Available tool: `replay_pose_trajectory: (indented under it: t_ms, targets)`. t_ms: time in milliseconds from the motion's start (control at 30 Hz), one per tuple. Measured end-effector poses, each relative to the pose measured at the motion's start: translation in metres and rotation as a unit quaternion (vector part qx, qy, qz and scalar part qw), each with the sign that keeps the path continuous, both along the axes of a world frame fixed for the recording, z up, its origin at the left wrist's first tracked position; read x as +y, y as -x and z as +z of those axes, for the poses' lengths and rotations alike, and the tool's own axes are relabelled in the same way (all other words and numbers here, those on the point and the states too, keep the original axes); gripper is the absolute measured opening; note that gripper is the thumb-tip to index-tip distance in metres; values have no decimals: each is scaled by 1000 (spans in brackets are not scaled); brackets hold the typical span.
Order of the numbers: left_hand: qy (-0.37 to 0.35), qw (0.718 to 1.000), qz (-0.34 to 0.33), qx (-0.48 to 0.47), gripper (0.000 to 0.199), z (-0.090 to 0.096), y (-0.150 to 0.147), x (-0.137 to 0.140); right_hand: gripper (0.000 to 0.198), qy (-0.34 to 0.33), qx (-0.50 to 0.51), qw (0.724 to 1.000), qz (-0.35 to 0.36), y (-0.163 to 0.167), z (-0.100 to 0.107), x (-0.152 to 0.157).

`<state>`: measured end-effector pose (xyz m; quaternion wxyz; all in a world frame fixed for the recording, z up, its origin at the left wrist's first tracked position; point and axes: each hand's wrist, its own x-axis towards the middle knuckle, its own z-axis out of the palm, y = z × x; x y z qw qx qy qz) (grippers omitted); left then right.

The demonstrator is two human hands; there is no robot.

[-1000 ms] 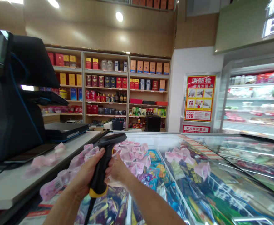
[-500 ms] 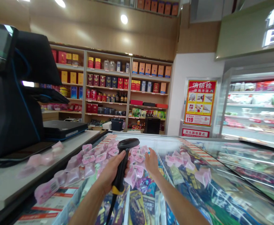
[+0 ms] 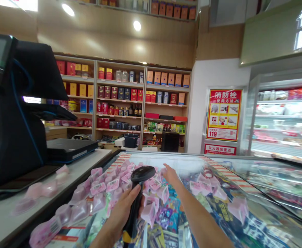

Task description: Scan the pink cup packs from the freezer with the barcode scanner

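Note:
My left hand (image 3: 123,205) is wrapped around the grip of a black and yellow barcode scanner (image 3: 142,174), its head raised above the glass lid. Beyond it, my right hand (image 3: 170,176) reaches over the far part of the lid. One finger stretches out to the left; the others are largely hidden behind the hand. Many pink plastic cups with barcode labels (image 3: 112,185) lie in a heap left of and behind the scanner. Just right of the scanner grip is another pink cup (image 3: 150,208). A smaller group of pink cups (image 3: 205,186) sits to the right of my right arm.
Under the glass are colourful frozen-food packages (image 3: 166,217). At left, a checkout terminal (image 3: 9,113) stands on a white counter (image 3: 1,215) beside several pink cups. Striped edging (image 3: 232,175) crosses the freezer lid. Shelves of boxed goods (image 3: 120,93) line the back wall.
The scanner has moved lower in view with my left hand. My right hand has shifted slightly right, and the pink cups appear lower and spread wider as the view changes.

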<state>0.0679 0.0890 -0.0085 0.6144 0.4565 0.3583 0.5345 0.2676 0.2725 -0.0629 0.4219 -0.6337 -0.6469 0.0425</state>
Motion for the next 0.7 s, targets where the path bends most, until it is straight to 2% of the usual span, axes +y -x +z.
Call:
replay_pose_trajectory:
  t_ms: [133,200,300,433,533,700]
  targets:
    - [9,1000,-6,24,32,-3,2,2,42,-2,0,1000,0,-7,-3,-8]
    - [10,999,-22,43,32,-4,3,1,53,-32,28,999,7,-13,-4,-21]
    - [3,996,-59,64,33,-6,4,-1,65,-90,92,990,53,-19,-7,-43]
    - [2,994,-89,71,32,-7,3,-6,58,-108,117,985,64,-19,-15,-61]
    - [8,994,-86,63,30,-7,3,-9,49,-108,128,985,50,-17,-21,-65]
    - [12,995,-89,37,31,-9,3,-11,48,-124,119,985,20,-19,-24,-68]
